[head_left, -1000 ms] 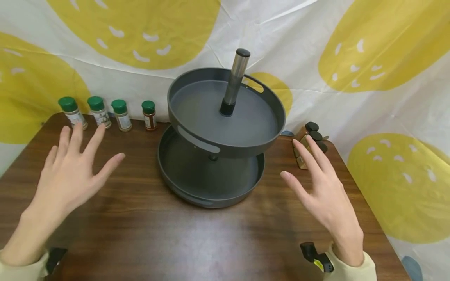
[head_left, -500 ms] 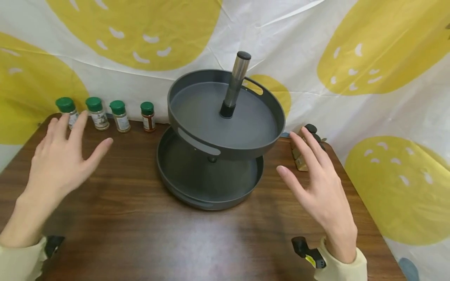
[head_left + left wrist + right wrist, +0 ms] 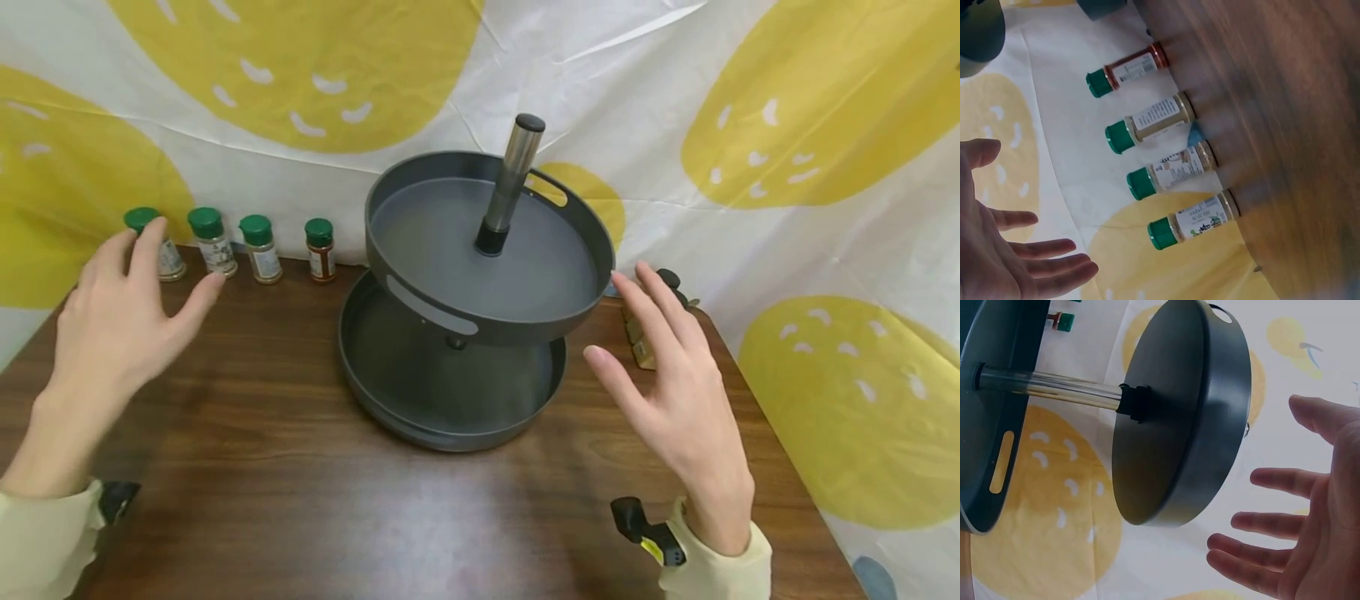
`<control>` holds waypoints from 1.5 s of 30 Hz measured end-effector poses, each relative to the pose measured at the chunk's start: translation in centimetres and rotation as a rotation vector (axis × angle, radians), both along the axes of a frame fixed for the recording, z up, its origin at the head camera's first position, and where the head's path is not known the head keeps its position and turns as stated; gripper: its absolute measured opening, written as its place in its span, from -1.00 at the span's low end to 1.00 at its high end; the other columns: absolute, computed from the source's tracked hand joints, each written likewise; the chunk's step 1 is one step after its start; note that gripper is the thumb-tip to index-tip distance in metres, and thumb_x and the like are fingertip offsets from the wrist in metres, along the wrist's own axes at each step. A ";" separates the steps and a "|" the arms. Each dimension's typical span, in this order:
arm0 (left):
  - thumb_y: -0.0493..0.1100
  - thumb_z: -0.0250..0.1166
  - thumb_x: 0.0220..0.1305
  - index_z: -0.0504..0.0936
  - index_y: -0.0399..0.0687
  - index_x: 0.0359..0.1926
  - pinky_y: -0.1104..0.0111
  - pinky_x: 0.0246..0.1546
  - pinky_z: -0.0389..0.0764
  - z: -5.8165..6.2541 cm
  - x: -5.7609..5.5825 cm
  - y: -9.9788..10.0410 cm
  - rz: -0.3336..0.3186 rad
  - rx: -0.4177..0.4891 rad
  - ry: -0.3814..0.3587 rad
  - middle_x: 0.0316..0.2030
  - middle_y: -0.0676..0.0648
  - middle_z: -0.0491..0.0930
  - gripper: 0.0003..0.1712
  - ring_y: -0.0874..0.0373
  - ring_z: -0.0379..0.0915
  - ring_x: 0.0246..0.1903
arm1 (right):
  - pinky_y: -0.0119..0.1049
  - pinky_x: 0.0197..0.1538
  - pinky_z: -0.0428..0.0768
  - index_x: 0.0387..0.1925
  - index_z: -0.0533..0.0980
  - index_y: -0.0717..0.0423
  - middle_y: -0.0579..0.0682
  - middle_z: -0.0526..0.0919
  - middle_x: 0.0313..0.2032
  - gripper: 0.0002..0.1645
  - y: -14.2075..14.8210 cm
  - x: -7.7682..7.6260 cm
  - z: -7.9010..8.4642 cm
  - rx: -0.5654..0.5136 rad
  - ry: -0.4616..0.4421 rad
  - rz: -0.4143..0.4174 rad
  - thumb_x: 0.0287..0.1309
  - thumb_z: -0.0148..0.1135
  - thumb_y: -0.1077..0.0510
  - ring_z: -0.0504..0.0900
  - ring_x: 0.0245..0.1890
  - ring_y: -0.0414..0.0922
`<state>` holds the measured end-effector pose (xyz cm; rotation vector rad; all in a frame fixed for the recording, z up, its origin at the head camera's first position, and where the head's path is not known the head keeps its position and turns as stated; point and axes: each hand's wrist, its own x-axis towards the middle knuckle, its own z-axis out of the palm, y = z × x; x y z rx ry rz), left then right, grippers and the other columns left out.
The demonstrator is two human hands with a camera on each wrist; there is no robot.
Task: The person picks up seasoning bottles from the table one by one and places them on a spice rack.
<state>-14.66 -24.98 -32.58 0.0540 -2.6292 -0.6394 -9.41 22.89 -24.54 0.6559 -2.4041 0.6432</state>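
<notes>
A dark grey two-tier tray stands on the table, its round upper tier (image 3: pixel 427 225) above the wider-looking lower tier (image 3: pixel 450 400), joined by a metal post (image 3: pixel 510 179). My left hand (image 3: pixel 116 325) hovers at the left with fingers spread, overlapping the leftmost green-capped spice jar (image 3: pixel 171 262). In the left wrist view, that hand holds nothing and several spice jars (image 3: pixel 1200 217) stand apart from it. My right hand (image 3: pixel 675 383) is held up right of the tray, fingers loosely spread, fingertips close to the upper tier's rim. Its palm is bare in the right wrist view.
Three more green-capped jars, including a red-brown one (image 3: pixel 321 254), line the back of the wooden table (image 3: pixel 300 517). Dark-capped jars (image 3: pixel 641 346) stand behind my right hand, partly hidden. A lemon-patterned cloth (image 3: pixel 300 183) hangs along the back and right.
My left hand has drifted left and slightly up in the head view. My right hand has shifted a little left and up, closer to the upper tier. The tray and jars stay put.
</notes>
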 end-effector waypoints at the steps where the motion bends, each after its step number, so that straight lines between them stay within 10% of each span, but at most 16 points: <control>1: 0.31 0.05 0.42 0.08 -0.25 0.53 -0.50 -0.06 0.25 0.0 -0.2 -0.2 0.003 0.005 0.001 0.34 -0.55 0.18 -0.05 -0.61 0.16 0.22 | 0.19 0.35 0.27 0.44 0.39 -0.03 -0.01 0.25 0.49 -0.24 -0.1 0.0 0.0 -0.001 0.004 0.002 0.29 0.31 -0.17 0.29 0.42 0.17; 30: 0.32 -0.07 0.39 -0.16 -0.26 0.57 -0.53 -0.01 0.20 -1.2 -5.9 -5.1 0.099 0.123 -0.175 0.40 -0.62 -0.03 0.04 -0.66 0.03 0.27 | 0.01 0.24 0.33 0.37 0.46 0.00 0.00 0.40 0.40 -0.30 -2.3 -0.8 0.3 -0.002 0.060 0.030 0.31 0.27 -0.19 0.40 0.29 0.10; 38: 0.27 -0.08 0.41 -0.22 -0.27 0.57 -0.52 -0.04 0.22 -1.7 -7.5 -6.3 0.097 0.129 -0.201 0.35 -0.67 -0.02 0.01 -0.70 0.10 0.17 | -0.44 -0.20 0.38 0.36 0.47 0.01 -0.02 0.53 0.25 -0.30 -2.7 -1.1 0.1 -0.031 0.048 0.089 0.18 0.42 0.06 0.45 -0.31 -0.19; 45: 0.23 -0.05 0.40 -0.23 -0.27 0.57 -0.52 -0.02 0.22 -2.6 -8.6 -7.9 0.115 0.149 -0.220 0.34 -0.68 -0.01 0.01 -0.71 0.11 0.14 | -0.40 -0.20 0.37 0.35 0.48 -0.02 -0.02 0.57 0.17 -0.27 -3.1 -1.4 -0.1 -0.001 0.012 0.074 0.13 0.46 0.07 0.45 -0.29 -0.21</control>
